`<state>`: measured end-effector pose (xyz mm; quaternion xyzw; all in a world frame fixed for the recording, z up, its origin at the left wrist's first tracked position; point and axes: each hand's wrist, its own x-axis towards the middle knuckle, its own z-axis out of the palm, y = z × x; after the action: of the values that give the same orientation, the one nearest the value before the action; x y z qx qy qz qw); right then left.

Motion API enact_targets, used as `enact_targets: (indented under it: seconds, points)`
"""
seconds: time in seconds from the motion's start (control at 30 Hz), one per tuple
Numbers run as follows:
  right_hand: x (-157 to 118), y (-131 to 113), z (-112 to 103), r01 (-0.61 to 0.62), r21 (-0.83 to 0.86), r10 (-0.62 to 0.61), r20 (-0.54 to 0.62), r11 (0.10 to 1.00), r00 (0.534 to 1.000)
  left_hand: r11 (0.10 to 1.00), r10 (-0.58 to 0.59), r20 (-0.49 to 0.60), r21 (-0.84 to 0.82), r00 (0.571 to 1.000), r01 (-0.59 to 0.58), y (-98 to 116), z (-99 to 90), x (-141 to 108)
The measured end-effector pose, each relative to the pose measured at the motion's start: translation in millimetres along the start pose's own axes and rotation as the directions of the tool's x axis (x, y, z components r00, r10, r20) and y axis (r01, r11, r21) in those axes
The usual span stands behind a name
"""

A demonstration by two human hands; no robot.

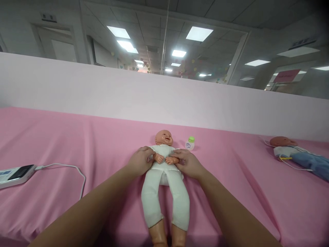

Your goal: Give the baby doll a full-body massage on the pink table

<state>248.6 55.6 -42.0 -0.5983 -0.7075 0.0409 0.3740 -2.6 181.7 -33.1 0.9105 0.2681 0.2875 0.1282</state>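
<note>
A baby doll (pixel 164 175) with a white cloth body lies on its back on the pink sheet, head away from me. My left hand (pixel 142 160) is closed around the doll's arm on the left side. On the other side my right hand (pixel 189 164) grips the doll's other arm near the wrist. Both small plastic doll hands rest over the belly, almost meeting. A small bottle (pixel 190 143) with a green cap stands beside the doll's head, beyond my right hand.
A white handheld device (pixel 17 175) with a cable lies at the left on the pink sheet (pixel 108 144). Far right lies a second doll (pixel 300 152) in blue and white with a thin white tube or cord. A low white wall (pixel 154 99) and glass stand behind.
</note>
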Motion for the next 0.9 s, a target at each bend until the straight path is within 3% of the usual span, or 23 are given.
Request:
enact_targets:
  seconds: [0.1, 0.2, 0.33, 0.4, 0.5, 0.6, 0.7, 0.8, 0.9]
  points:
    - [1.5, -0.8, 3.9, 0.032, -0.048, -0.03, 0.032, 0.998, 0.999, 1.0, 0.009, 0.007, 0.029, 1.0, -0.009, 0.5, -0.5, -0.5]
    - [1.2, -5.8, 6.2, 0.016, 0.03, -0.015, -0.012, 0.999, 1.0, 0.999, -0.033, -0.032, -0.013, 0.999, 0.032, -0.2, 2.1, -2.8]
    - [-1.2, 0.8, 5.2, -0.208, 0.29, 0.238, -0.073, 0.934, 0.968, 0.978, -0.15, -0.105, -0.163, 0.983, 0.132, -9.3, 6.7, -4.4]
    - [-1.7, 13.7, 1.5, -0.336, 0.335, 0.399, -0.142, 0.88, 0.906, 0.94, -0.247, -0.12, -0.27, 0.962, 0.208, -18.5, 7.1, -3.5]
    - [-2.2, 40.2, -7.7, -0.493, 0.376, 0.596, -0.238, 0.785, 0.767, 0.83, -0.405, -0.096, -0.456, 0.909, 0.322, -36.5, 4.3, -1.3]
    - [-5.0, 64.5, -17.9, -0.598, 0.442, 0.733, -0.259, 0.669, 0.629, 0.671, -0.593, -0.067, -0.591, 0.802, 0.447, -55.6, -0.4, 0.6]
    - [-8.9, 77.4, -23.8, -0.657, 0.45, 0.792, -0.249, 0.605, 0.558, 0.559, -0.707, -0.047, -0.649, 0.706, 0.516, -69.6, -3.6, 1.6]
    - [-9.2, 76.5, -22.6, -0.652, 0.454, 0.79, -0.259, 0.607, 0.555, 0.542, -0.722, -0.047, -0.659, 0.691, 0.521, -72.6, -5.1, 1.7]
    - [-5.5, 65.0, -16.6, -0.584, 0.436, 0.723, -0.306, 0.685, 0.619, 0.596, -0.697, -0.073, -0.611, 0.713, 0.521, -63.1, -6.9, 0.6]
